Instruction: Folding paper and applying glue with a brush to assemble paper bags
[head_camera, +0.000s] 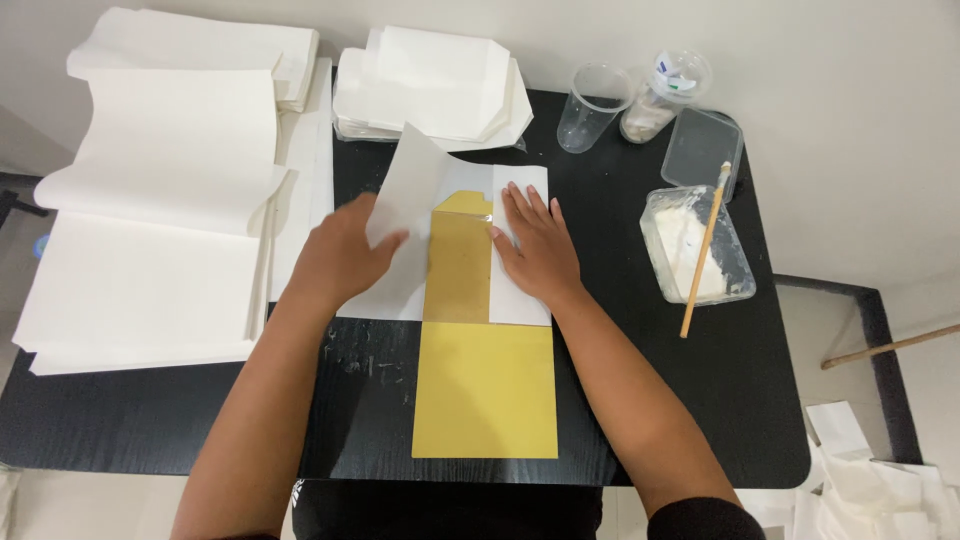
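head view, everything placed rel. to the gold template (485, 385), the long card strip running away from me down the middle of the black table (150, 425). far left of it: big stacks of white paper (150, 270), some sheets curling up, w/ more piled behind. just left of its far half: my left hand (340, 255), fingers pinched on the left flap (405, 190) of the white sheet (520, 290), flap lifted & leaning in toward the template. so left = holding paper, thumb under, fingers on top as far as i can tell. the sheet lies flat under/around the template's far half; near half of the template sticks out bare toward me. long axis of template = toward/away from me, & the flap's fold line runs parallel to that axis, along its left edge. flap lies left of & above the card, so the fold direction is rightward across it. left hand is the nearer one to that flap. just right of the template's far end: my right hand (538, 250), flat, fingers spread, pressing the sheet's right side down, gripping nothing. behind the template: stack of folded white pieces (440, 85). far right: clear cup (590, 105), lidded cup (665, 90), flat lid (700, 150), tub of white paste (695, 245) w/ a brush (705, 250) resting across it.
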